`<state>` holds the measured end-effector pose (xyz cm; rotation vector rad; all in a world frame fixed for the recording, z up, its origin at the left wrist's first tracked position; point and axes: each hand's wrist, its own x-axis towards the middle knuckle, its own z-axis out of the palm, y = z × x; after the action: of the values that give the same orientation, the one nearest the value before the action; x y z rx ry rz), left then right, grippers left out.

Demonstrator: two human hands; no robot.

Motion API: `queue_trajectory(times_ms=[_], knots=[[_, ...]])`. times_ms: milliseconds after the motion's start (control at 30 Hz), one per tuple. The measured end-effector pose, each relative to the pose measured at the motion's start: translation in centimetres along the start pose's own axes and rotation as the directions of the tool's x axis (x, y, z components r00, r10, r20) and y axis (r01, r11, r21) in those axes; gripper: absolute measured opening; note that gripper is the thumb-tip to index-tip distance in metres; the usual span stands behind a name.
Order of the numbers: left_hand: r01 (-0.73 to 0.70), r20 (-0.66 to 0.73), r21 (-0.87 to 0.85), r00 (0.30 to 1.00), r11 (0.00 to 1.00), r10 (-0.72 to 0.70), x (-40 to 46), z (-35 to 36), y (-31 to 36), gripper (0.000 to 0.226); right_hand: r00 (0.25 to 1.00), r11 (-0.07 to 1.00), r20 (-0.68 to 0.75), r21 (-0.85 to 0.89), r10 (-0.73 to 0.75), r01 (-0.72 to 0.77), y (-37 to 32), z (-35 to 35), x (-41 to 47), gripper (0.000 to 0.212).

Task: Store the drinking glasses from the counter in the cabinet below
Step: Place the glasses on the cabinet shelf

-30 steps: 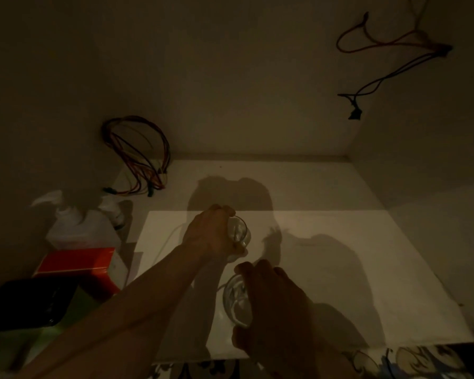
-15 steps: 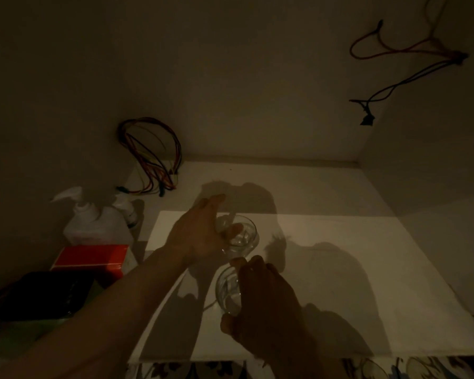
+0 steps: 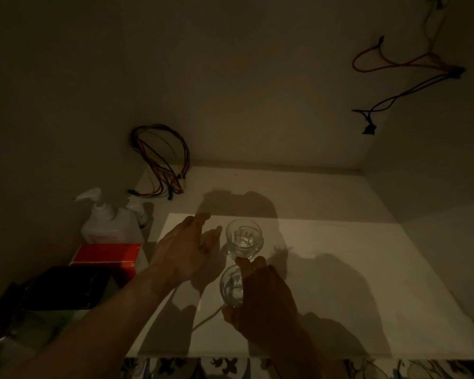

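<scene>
Left hand [image 3: 186, 247] now off the far glass [image 3: 244, 237], fingers spread beside it; right hand [image 3: 263, 302] clasping the near glass [image 3: 230, 287].

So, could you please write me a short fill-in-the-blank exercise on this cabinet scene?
1. The left hand is open, beside the far glass but ____ it.
2. The right hand grips the ____ glass.
3. The far glass stands ____ on the white shelf liner.
4. The red box sits in front of the ____ bottle.

Missing words: not holding; near; upright; pump

No readable text anywhere.
</scene>
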<state>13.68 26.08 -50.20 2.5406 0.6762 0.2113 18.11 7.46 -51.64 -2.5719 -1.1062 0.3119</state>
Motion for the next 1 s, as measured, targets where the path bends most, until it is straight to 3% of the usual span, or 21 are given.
queue_trajectory(times_ms=[267,433,667,867,1000], knots=[[0.006,-0.014,0.047,1.000,0.999,-0.005,-1.3,-0.9,1.1,0.057,0.999,0.999,-0.037,0.013,0.037,-0.037,0.5,-0.9,-1.0,0.110],[-0.033,0.038,0.186,0.999,0.982,0.026,-2.9,-2.1,2.6,0.061,0.993,0.993,-0.079,-0.076,0.088,-0.094,1.8,-3.7,-2.3,0.066],[-0.099,0.230,0.424,0.973,0.900,-0.002,-5.3,-4.6,8.7,0.070,0.987,0.971,0.071,-0.204,0.146,-0.129,1.9,-10.6,-4.5,0.051],[-0.062,0.336,0.401,0.938,0.914,-0.083,-11.0,-11.1,16.7,0.072,0.946,0.966,0.261,-0.220,0.192,-0.135,-2.2,-21.0,-9.2,0.045],[-0.044,0.451,0.337,0.884,0.940,-0.121,-14.0,-20.3,24.2,0.065,0.894,0.968,0.383,-0.179,0.231,-0.174,-7.0,-32.4,-13.1,0.045]])
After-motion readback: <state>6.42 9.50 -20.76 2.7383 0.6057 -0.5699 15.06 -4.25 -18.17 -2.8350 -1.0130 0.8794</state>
